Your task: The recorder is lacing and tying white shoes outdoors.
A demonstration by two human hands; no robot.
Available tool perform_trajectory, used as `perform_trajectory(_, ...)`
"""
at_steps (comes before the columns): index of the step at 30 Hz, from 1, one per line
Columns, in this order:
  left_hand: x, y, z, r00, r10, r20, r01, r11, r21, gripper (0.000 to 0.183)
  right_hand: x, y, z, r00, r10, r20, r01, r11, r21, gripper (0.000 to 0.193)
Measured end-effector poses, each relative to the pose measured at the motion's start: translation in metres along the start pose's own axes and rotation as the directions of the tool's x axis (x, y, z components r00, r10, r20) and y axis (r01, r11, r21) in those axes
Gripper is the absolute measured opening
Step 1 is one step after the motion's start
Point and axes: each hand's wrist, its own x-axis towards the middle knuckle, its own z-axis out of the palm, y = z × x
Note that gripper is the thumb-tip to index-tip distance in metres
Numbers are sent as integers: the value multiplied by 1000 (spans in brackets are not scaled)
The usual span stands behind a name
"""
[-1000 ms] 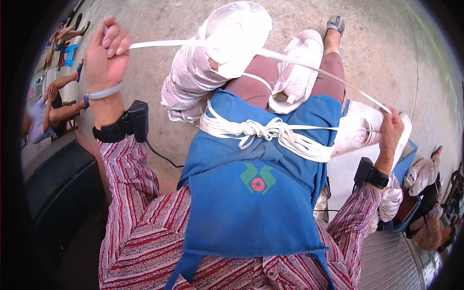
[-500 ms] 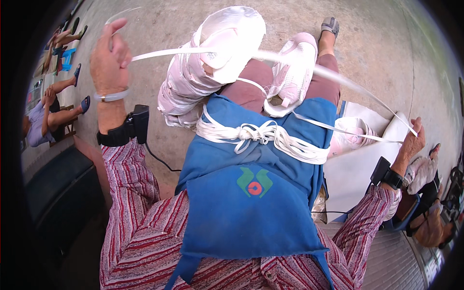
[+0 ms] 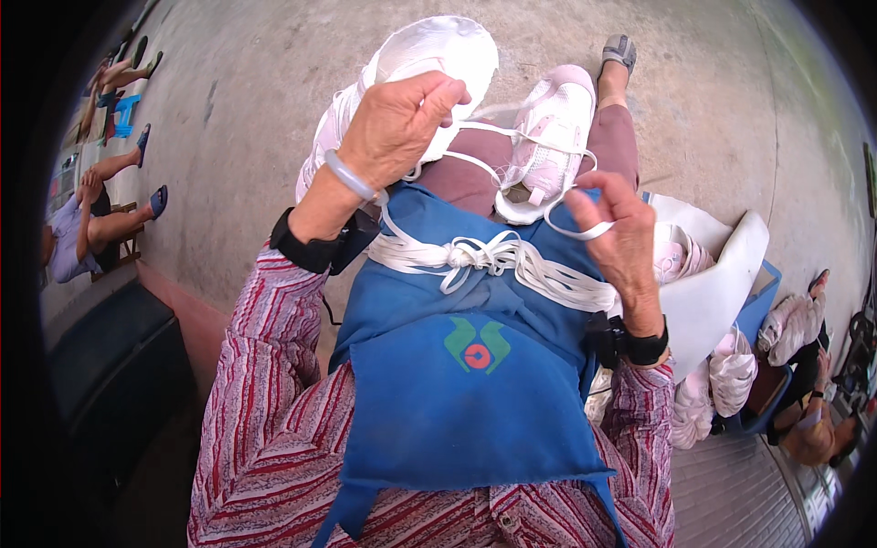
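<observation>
A white and pale pink sneaker [image 3: 551, 137] rests upright over my knees, with a loose white shoelace [image 3: 577, 230] running from it. My right hand [image 3: 619, 239] is beside its heel, thumb and fingers closed on the lace, which makes a loop there. Left of the sneaker, my left hand [image 3: 402, 123] is closed in a pinch, with lace trailing close by; its fingertips partly hide what they hold. Behind that hand stands a stack of nested white-pink shoe uppers [image 3: 461, 50]. A knotted bundle of white laces [image 3: 475, 256] lies across my blue apron [image 3: 466, 402].
At my right is a white-lined container [image 3: 722, 292] with shoe pieces inside. More white-pink shoe pieces [image 3: 731, 374] hang beyond it. A dark bench-like block [image 3: 123, 365] stands at left. Other people sit at both sides, and a blue stool [image 3: 126, 116] is at far left.
Both hands have come inward from wide apart. The lace, stretched taut to both sides before, now hangs slack and curved around the sneaker.
</observation>
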Motion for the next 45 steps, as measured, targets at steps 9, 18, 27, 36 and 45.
perform_trajectory(9, -11, -55, 4, 999, 48, 2, -40, 817, 576, 22, -37, -17, 12, 824, -129, 551, 121, 991, 51, 29)
perform_trajectory(18, -18, -17, -1, 974, -99, 205, 24, 940, 339, 18, -22, 62, -45, 914, 341, -218, -374, 918, -131, 35)
perform_trajectory(27, -18, 21, 5, 912, -335, 235, 392, 880, -267, 16, -11, 124, -32, 891, 434, -137, -420, 900, 119, 24)
perform_trajectory(36, 33, -25, 100, 954, 298, -29, -290, 944, 155, 20, -2, 41, -25, 971, 219, 93, -234, 952, 198, 27)
perform_trajectory(45, 38, -3, 100, 966, -124, 228, 8, 891, 454, 31, 0, 50, -42, 995, 95, -19, -95, 928, -361, 24)
